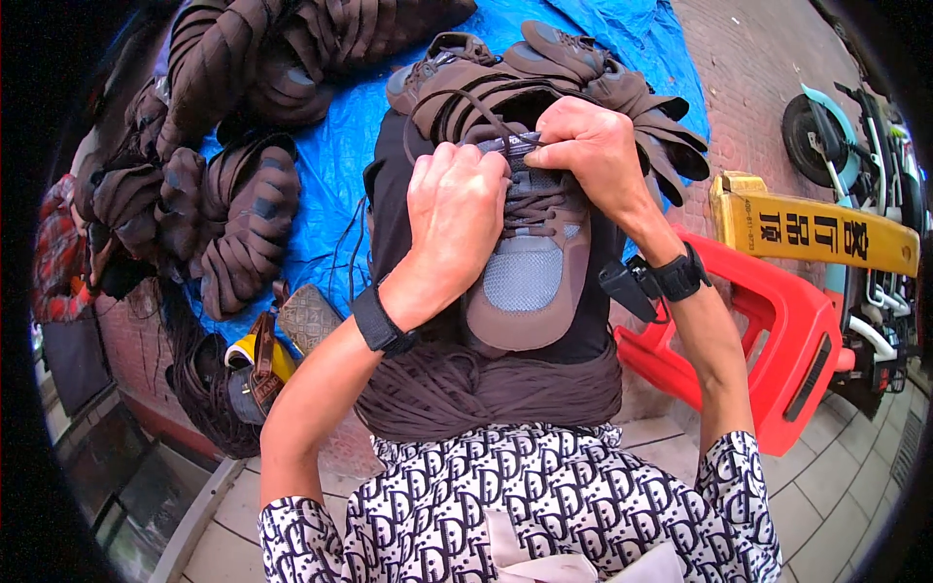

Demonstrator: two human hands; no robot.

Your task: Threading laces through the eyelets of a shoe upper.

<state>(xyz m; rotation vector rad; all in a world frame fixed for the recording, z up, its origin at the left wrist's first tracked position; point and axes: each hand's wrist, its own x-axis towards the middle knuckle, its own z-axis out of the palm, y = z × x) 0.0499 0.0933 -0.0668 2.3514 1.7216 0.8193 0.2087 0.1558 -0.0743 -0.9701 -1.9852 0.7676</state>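
A brown shoe upper (525, 291) with a grey-blue mesh toe lies on my dark-covered lap, its toe toward me. A brown shoelace (535, 209) criss-crosses its front, and a loose loop arches above the tongue (515, 146). My left hand (457, 209) is closed in a fist against the left side of the eyelets; its knuckles hide what it grips. At the top eyelets, thumb and forefinger of my right hand (588, 155) pinch the shoelace. Across my lap, close to my body, rests a thick bundle of brown laces (486, 394).
More brown shoe uppers (554, 53) are stacked just beyond my lap. Rows of nested uppers (248, 228) lie on a blue tarp (330, 175) to the left. On the right are a red plastic stool (768, 340), a yellow sign board (816, 223) and a parked bike (826, 136).
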